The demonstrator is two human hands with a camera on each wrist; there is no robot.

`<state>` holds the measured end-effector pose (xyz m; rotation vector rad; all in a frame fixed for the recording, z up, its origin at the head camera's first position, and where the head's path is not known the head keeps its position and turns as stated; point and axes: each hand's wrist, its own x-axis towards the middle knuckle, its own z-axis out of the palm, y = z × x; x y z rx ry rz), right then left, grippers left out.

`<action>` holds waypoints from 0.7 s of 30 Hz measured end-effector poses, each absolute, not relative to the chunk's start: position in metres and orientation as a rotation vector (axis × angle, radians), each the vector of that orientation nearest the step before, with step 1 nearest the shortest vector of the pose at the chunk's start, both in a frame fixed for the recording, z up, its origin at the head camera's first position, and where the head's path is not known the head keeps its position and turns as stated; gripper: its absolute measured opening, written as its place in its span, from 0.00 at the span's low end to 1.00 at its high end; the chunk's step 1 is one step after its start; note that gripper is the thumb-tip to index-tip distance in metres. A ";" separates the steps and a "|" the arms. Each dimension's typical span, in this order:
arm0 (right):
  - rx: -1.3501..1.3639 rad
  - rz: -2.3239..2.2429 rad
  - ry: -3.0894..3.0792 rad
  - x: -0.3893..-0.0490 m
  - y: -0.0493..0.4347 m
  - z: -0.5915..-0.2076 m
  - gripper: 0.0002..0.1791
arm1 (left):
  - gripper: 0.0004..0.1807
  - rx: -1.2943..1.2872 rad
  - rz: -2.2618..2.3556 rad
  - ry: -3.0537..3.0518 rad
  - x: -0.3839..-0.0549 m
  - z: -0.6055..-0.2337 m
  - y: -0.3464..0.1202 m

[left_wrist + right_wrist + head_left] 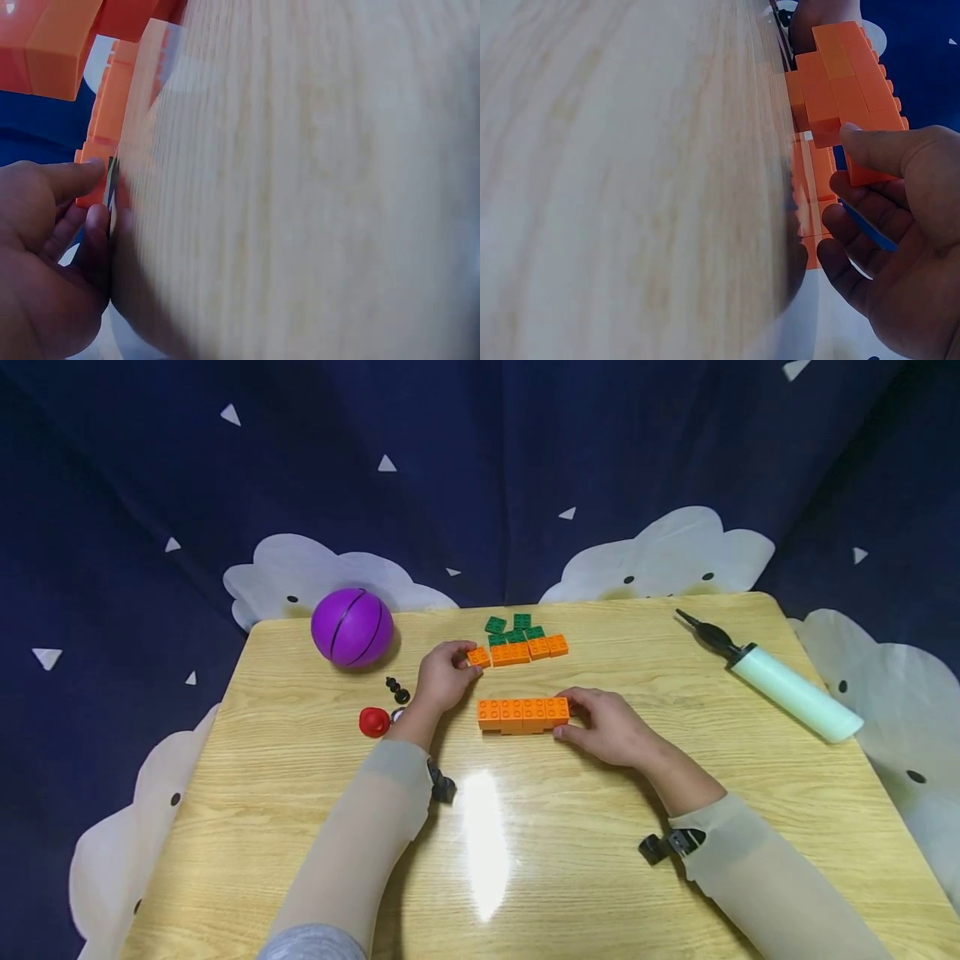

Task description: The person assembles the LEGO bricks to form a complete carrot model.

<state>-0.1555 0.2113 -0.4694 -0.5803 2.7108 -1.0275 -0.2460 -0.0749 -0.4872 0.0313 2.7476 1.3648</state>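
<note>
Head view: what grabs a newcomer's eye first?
Likely the purple ball, near the far left corner of the table. Next, the bright orange block build near the middle, its right end pinched by the right hand. Then the pale green pump, lying slantwise near the right edge.

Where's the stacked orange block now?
In the head view, the stacked orange block sits centrally, in front of the orange brick row, the right hand gripping its right end.
</note>
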 end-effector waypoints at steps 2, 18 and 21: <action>-0.582 -1.027 2.709 -0.155 0.211 -0.469 0.26 | 0.20 0.028 1.384 2.743 -0.244 -0.486 -0.076; -0.571 -1.024 2.696 -0.156 0.209 -0.468 0.25 | 0.20 0.038 1.480 2.724 -0.230 -0.485 -0.083; -0.565 -1.022 2.699 -0.156 0.210 -0.468 0.26 | 0.19 0.070 1.490 2.718 -0.227 -0.484 -0.084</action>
